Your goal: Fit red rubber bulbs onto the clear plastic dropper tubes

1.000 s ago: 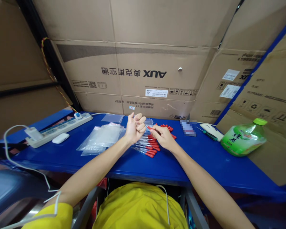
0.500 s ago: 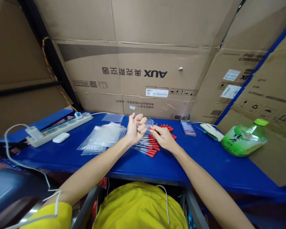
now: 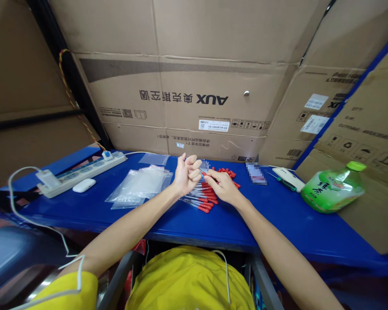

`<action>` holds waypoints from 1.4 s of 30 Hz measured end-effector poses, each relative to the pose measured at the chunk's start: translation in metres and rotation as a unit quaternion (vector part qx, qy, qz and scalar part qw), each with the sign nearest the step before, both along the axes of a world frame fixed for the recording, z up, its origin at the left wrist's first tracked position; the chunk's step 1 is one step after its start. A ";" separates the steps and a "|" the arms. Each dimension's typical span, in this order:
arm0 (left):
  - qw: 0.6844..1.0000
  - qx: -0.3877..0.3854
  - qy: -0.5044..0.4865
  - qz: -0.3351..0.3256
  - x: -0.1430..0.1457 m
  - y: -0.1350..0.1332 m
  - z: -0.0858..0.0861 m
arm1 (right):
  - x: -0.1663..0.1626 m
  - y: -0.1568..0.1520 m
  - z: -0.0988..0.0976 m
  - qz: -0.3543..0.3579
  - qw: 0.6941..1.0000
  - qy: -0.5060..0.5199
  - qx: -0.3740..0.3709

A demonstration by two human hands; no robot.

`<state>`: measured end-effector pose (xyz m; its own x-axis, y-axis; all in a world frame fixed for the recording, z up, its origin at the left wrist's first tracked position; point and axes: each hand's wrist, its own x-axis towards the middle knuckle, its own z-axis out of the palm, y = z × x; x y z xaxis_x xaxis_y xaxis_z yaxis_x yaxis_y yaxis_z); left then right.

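My left hand point(image 3: 188, 174) is closed in a fist above the table, thumb upward, around the clear end of a glass dropper. Pinched between the thumb and fingers of my right hand point(image 3: 224, 185) is the red rubber bulb point(image 3: 204, 173) of that dropper, close against the left fist. The dropper's tube is mostly hidden by the fingers. Below and between the hands lies a fanned row of droppers with red bulbs point(image 3: 204, 208) and clear tubes pointing left. More red bulbs point(image 3: 232, 173) show behind my right hand. Clear zip bags point(image 3: 142, 185) are stacked left of my left hand.
A white power strip point(image 3: 84, 172) and a white earbud case point(image 3: 84, 185) are at the left of the blue table point(image 3: 265, 224). A blurred-out flat item point(image 3: 256, 173), a white-and-green tool point(image 3: 287, 178) and a green bottle point(image 3: 333, 188) stand right. Cardboard point(image 3: 181, 77) walls the back.
Both hands keep nearly the same pose. The two hands sit slightly closer together, and less of the dropper shows between them. The view has shifted slightly.
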<state>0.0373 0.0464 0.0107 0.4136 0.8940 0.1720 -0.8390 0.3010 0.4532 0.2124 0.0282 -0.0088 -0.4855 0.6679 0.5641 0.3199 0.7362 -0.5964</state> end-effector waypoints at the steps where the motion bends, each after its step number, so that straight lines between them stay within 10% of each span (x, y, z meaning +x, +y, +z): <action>1: 1.000 -0.005 -0.002 0.002 0.000 0.000 0.000 | 0.000 0.000 0.000 -0.001 1.000 -0.002 0.001; 16: 0.999 0.036 0.031 0.016 -0.001 -0.001 0.004 | 0.012 0.010 0.000 -0.131 0.990 -0.011 0.042; 32: 0.999 0.042 0.014 0.011 -0.007 -0.005 0.010 | 0.005 0.008 -0.006 0.034 0.990 0.045 -0.132; 42: 1.000 0.002 0.004 0.015 -0.003 -0.007 0.009 | -0.002 -0.001 -0.005 -0.010 0.998 0.041 -0.044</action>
<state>0.0345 0.0398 0.0197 0.3875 0.9056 0.1724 -0.8441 0.2733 0.4613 0.2103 0.0275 -0.0139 -0.4249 0.7267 0.5398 0.2815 0.6728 -0.6842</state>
